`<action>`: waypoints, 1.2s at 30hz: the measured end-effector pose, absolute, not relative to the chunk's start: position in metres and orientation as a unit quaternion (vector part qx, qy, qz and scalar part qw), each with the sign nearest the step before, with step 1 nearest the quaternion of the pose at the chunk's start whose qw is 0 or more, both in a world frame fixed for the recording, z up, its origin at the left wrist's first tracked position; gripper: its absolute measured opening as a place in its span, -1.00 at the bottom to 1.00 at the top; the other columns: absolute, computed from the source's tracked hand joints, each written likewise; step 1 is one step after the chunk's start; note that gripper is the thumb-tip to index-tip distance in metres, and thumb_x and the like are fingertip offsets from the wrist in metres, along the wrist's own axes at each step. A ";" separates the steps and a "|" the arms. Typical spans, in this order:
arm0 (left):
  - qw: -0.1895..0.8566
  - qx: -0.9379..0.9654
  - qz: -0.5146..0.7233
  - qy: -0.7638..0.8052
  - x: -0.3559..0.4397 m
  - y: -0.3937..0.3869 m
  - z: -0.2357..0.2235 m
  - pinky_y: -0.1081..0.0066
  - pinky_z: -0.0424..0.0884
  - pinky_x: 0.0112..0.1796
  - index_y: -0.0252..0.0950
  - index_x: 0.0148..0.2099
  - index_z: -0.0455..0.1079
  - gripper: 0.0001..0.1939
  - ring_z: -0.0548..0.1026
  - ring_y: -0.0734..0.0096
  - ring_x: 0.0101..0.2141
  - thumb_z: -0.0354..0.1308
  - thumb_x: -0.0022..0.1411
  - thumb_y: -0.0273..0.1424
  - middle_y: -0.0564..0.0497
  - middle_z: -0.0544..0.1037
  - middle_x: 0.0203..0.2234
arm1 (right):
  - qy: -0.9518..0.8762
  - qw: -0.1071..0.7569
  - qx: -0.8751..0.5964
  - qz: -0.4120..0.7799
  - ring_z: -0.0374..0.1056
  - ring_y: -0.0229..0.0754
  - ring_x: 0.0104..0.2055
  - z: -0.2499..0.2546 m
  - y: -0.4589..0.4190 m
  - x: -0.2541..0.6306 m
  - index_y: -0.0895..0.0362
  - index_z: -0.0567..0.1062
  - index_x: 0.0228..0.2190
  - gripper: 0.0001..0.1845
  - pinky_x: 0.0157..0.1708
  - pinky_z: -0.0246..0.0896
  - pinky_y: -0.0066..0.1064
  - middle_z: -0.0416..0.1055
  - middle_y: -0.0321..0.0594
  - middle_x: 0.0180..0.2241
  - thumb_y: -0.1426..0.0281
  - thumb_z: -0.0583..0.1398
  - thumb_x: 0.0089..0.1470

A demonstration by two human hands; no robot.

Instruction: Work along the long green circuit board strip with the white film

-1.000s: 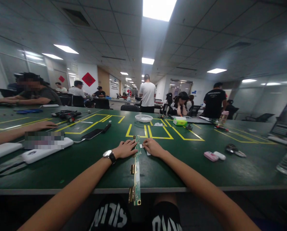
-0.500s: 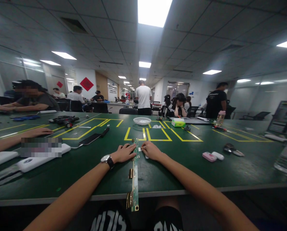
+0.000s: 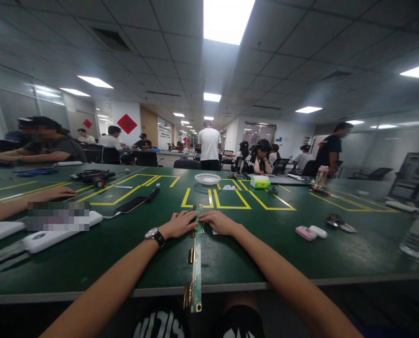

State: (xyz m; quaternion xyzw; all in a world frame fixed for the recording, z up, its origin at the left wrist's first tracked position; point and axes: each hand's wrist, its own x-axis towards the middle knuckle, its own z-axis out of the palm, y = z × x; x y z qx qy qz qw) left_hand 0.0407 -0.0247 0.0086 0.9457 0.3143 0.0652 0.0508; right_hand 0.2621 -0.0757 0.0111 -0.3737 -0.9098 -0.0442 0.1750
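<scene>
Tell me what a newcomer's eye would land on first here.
Probably the long, narrow green circuit board, which runs from under the left hand out past the table's near edge, with the right hand at its far end. Next, likely the bright yellow tape outlines on the dark green table, and the white basket standing just beyond the middle ones.

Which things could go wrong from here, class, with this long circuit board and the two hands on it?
The circuit board overhangs the near edge of the table, so a knock from below might tip it. Its gold tabs stick out along one side and could get bent. The left hand and right hand nearly meet, so their fingers may get in each other's way.
</scene>
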 end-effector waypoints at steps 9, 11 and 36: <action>0.050 0.938 0.083 0.333 0.034 -0.023 0.012 0.06 0.06 0.04 -0.11 0.32 -0.04 -0.46 0.03 0.09 0.19 -0.29 0.39 -0.06 -0.07 0.02 0.27 | -0.678 0.098 -0.720 -0.109 0.28 -0.04 0.02 0.012 -0.076 0.346 0.00 0.50 -0.09 -0.59 -0.05 0.13 -0.21 0.43 -0.11 -0.05 0.52 0.02 0.10; 0.050 0.940 0.081 0.327 0.034 -0.023 0.011 0.06 0.07 0.03 -0.13 0.32 -0.02 -0.46 0.04 0.08 0.19 -0.29 0.39 -0.06 -0.09 0.03 0.27 | -0.598 0.083 -0.789 -0.114 0.27 0.01 0.01 0.013 -0.082 0.367 0.04 0.50 -0.11 -0.62 -0.06 0.10 -0.14 0.42 -0.03 -0.07 0.51 0.02 0.11; 0.067 0.946 0.079 0.306 0.032 -0.022 0.011 0.08 0.06 0.02 -0.07 0.29 0.03 -0.50 0.06 0.08 0.16 -0.23 0.38 -0.07 -0.05 0.13 0.23 | -0.497 0.053 -0.861 -0.094 0.26 0.12 0.04 0.010 -0.087 0.406 0.12 0.52 -0.19 -0.63 0.08 -0.47 0.33 0.44 -0.04 -0.08 0.48 -0.03 0.09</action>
